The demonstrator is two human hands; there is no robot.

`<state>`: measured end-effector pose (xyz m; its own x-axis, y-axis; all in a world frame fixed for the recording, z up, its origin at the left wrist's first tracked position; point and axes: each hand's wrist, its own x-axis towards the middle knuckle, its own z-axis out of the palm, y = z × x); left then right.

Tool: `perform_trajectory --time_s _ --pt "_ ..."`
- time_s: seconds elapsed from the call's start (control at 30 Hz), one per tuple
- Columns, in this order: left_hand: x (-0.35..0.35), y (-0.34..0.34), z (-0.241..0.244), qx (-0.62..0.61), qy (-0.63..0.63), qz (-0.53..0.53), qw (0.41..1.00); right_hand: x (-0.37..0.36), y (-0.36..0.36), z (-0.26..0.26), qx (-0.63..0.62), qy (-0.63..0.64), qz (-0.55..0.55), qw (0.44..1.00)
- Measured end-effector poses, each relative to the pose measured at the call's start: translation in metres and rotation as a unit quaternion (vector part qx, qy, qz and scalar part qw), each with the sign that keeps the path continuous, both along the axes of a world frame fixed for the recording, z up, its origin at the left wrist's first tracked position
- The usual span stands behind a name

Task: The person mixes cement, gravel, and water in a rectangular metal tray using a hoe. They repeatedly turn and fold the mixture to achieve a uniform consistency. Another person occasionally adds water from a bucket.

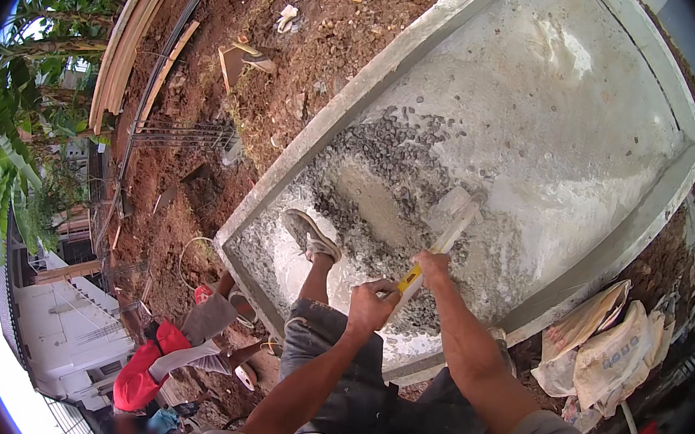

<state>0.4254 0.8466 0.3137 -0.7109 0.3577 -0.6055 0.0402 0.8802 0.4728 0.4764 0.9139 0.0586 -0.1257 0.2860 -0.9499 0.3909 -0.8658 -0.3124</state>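
Observation:
My left hand [371,304] grips the lower end of a pale handle [461,225] with a yellow section. My right hand [433,268] is closed around the same handle, farther along it. The handle slants up and right to a cement-coated blade [449,205], which lies in the mix; its exact shape is hard to tell. Dark gravel [403,142] and wet grey cement lie heaped around the blade, inside a shallow concrete-walled trough [337,108]. One of my shoes [312,236] stands in the mix near the trough's left end.
Cement-type paper sacks [615,354] lie outside the lower right wall. A co-worker in a red top [143,375] bends over at the left, beside the trough. Timber boards [125,56], steel bars [183,135] and scraps lie on red soil beyond the upper left wall.

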Motion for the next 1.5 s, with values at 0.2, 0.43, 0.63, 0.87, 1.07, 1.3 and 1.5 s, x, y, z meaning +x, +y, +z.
perform_trajectory --time_s 0.2,0.43,0.63,0.87,1.07,1.3,1.5 --pt "-0.071 -0.038 -0.016 -0.027 -0.132 0.022 0.991 -0.042 -0.027 0.049 0.071 -0.117 0.087 0.987" --pt "-0.106 -0.122 -0.051 -0.213 -0.230 -0.227 0.922 -0.055 -0.056 0.002 -0.074 -0.140 -0.177 0.971" --pt "-0.058 -0.139 -0.048 -0.296 -0.202 -0.347 0.867 -0.009 -0.063 0.042 -0.100 -0.006 -0.329 0.939" --pt "0.070 -0.028 -0.191 -0.008 -0.451 -0.200 0.870 0.110 0.115 0.016 0.208 -0.274 0.018 0.939" --pt "0.219 0.176 -0.313 0.143 -0.674 -0.011 0.724 0.238 0.313 -0.076 0.373 -0.367 0.193 0.830" --pt "0.216 0.132 -0.338 0.077 -0.605 -0.001 0.793 0.267 0.263 -0.155 0.292 -0.313 0.174 0.887" --pt "0.052 0.031 -0.273 -0.066 -0.523 -0.159 0.835 0.157 0.110 -0.110 0.215 -0.274 0.000 0.937"
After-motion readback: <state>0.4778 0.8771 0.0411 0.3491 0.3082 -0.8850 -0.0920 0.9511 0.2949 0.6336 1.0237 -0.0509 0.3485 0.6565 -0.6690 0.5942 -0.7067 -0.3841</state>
